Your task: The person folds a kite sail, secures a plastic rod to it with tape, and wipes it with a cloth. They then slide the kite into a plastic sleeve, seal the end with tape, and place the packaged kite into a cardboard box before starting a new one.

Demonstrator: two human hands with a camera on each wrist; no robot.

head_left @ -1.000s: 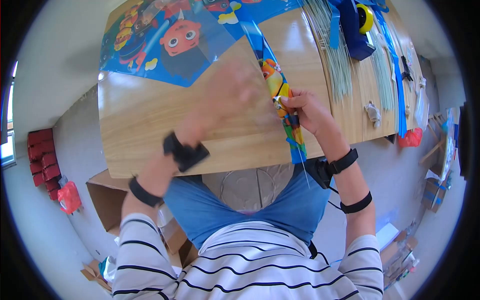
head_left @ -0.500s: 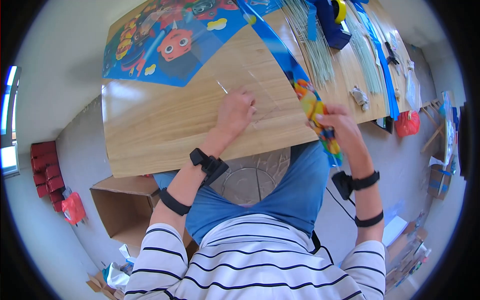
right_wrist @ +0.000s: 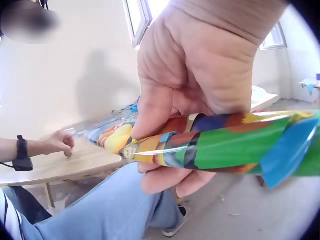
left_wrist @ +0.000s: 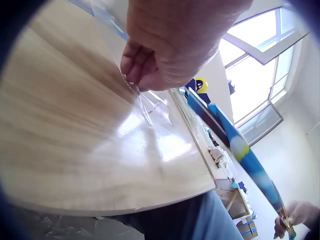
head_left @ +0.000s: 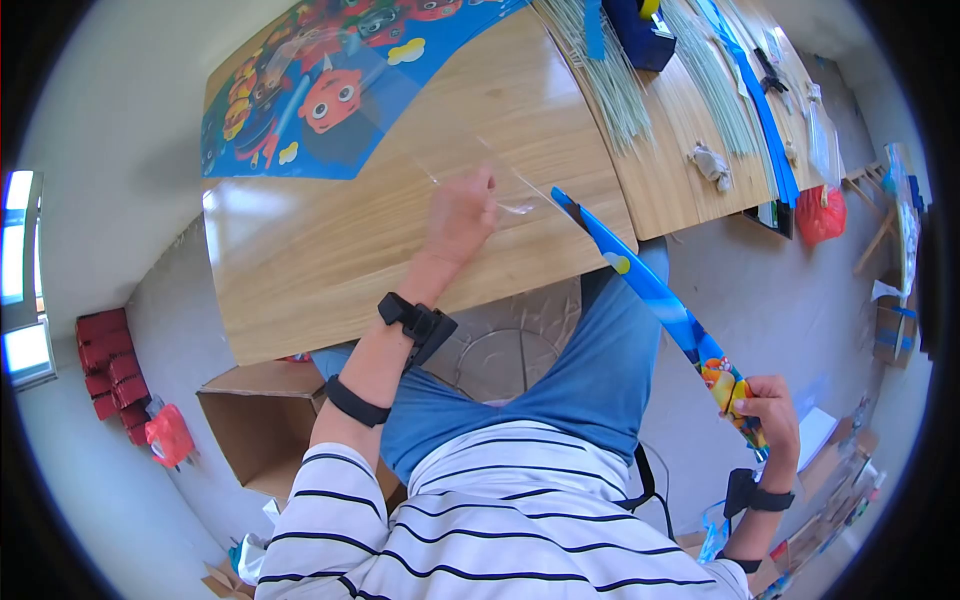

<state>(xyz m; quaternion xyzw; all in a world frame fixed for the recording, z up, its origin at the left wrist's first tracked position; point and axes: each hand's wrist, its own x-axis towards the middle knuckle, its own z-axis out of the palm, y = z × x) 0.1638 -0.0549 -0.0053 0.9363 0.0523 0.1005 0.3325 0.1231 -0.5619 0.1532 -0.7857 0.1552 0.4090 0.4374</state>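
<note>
My left hand point(head_left: 462, 215), fingers curled, is low over the front of the wooden table point(head_left: 300, 270). It pinches the edge of a clear plastic sleeve point(left_wrist: 150, 107), which shows faintly against the wood. Well out to the right, beyond the table edge, my right hand point(head_left: 775, 415) grips the lower end of a long, narrow rolled printed plastic sheet point(head_left: 650, 285). Its blue tip slants up toward the left hand, near the clear sleeve. In the right wrist view, thumb and fingers wrap the roll's bright cartoon part, and a blue strip point(right_wrist: 290, 157) sticks out near its end.
A flat cartoon-printed sheet point(head_left: 310, 165) covers the table's far left. At the back right lie thin pale rods point(head_left: 615, 95), a dark blue tape dispenser point(head_left: 635, 35), long blue strips point(head_left: 755, 120) and a small wrapped bundle point(head_left: 710, 165). An open cardboard box point(head_left: 260, 430) stands below left.
My right hand has carried the rolled sheet right and back toward my body, off the table. The left hand, blurred in motion earlier, has settled with the clear sleeve over the table.
</note>
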